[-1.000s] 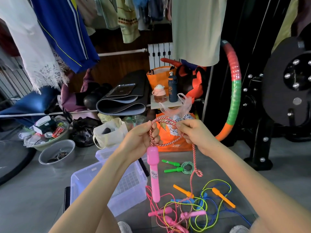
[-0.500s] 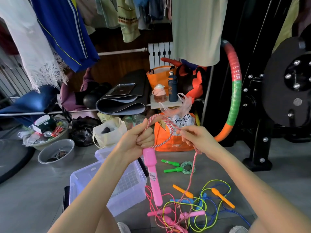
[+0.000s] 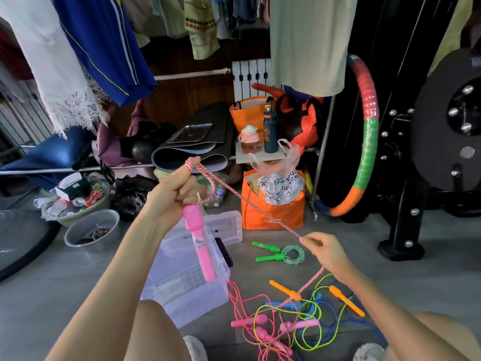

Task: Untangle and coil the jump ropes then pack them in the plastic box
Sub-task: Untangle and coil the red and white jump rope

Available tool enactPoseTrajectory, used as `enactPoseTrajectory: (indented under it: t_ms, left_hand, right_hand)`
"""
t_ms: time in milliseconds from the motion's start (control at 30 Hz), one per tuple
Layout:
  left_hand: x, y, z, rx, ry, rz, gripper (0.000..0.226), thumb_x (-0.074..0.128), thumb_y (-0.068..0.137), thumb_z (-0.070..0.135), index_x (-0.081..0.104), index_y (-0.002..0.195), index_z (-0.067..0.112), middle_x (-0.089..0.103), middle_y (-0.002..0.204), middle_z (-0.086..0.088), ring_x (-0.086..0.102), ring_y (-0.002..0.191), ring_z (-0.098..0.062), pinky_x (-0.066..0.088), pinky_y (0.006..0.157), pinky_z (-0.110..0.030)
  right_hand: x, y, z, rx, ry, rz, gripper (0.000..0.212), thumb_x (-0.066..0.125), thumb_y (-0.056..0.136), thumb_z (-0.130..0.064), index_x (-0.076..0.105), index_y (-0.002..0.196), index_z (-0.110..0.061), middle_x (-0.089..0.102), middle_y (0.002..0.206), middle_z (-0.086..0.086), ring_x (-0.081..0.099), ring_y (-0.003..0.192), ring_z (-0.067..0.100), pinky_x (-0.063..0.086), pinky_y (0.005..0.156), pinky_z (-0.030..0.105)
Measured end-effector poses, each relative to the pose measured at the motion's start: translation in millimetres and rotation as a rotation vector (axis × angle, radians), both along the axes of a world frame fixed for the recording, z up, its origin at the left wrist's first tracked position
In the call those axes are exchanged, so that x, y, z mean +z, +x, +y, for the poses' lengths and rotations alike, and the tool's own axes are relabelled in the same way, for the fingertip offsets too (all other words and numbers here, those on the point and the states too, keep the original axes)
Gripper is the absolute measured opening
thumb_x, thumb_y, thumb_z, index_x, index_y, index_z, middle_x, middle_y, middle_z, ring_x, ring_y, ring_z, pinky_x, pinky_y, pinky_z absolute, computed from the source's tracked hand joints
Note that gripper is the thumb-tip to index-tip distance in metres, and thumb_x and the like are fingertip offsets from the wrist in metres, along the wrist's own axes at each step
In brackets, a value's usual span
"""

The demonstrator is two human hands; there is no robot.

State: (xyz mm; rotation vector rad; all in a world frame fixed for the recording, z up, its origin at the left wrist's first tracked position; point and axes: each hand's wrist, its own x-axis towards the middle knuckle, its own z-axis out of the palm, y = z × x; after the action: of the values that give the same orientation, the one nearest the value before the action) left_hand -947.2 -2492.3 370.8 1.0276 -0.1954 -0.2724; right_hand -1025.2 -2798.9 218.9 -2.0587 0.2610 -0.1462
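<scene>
Left hand [image 3: 173,194] high, right hand [image 3: 326,250] low.

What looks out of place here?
The heap of jump ropes on the floor by the person's feet is tangled: pink, yellow-green and blue cords cross each other, and the striped rope that the right hand pinches runs down into it. The left hand grips its pink handle. The green-handled rope beside the heap lies neatly coiled.

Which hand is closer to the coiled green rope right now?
Right. The right hand is just right of the green rope; the left hand is higher and well to its left.
</scene>
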Motion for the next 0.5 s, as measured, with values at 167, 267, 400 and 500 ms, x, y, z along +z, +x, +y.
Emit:
enactPoseTrajectory:
  t_ms: [167,267,400,500]
  left_hand:
    - [-4,-3,-11,0.031,0.390,-0.084,0.026,0.031,0.101,0.012,0.055,0.108,0.006,0.033,0.042,0.008,0.027,0.034,-0.001,0.023,0.037,-0.012]
    - [-4,-2,-16,0.039,0.408,-0.066,0.027,0.032,0.101,0.014,0.055,0.088,0.006,0.034,0.041,0.009,0.025,0.034,-0.002,0.023,0.038,-0.013]
    - [-4,-1,-18,0.039,0.355,-0.032,0.029,0.034,0.101,0.017,0.049,0.078,0.011,0.033,0.042,0.008,0.024,0.035,-0.003,0.023,0.038,-0.014]
    - [-4,1,-16,0.033,0.333,-0.045,0.029,0.034,0.101,0.018,0.048,0.077,0.011,0.032,0.043,0.008,0.024,0.037,-0.004,0.023,0.039,-0.015]
  right_hand:
    - [59,7,39,0.137,-0.677,-0.364,0.020,0.057,0.089,-0.030,0.071,0.084,-0.017,0.070,0.078,0.000,0.064,0.071,0.022,0.049,0.063,0.033]
    - [141,14,62,0.145,-0.817,-0.738,0.028,0.052,0.089,-0.031,0.071,0.077,-0.014,0.066,0.069,0.000,0.062,0.060,0.021,0.044,0.056,0.025]
    - [244,13,78,-0.003,-0.786,-1.138,0.030,0.051,0.093,-0.027,0.070,0.076,-0.011,0.060,0.062,0.005,0.055,0.055,0.021,0.043,0.051,0.032]
    - [273,12,83,-0.122,-0.776,-1.281,0.026,0.055,0.092,-0.024,0.070,0.077,-0.011,0.059,0.062,0.006,0.054,0.054,0.023,0.039,0.050,0.033]
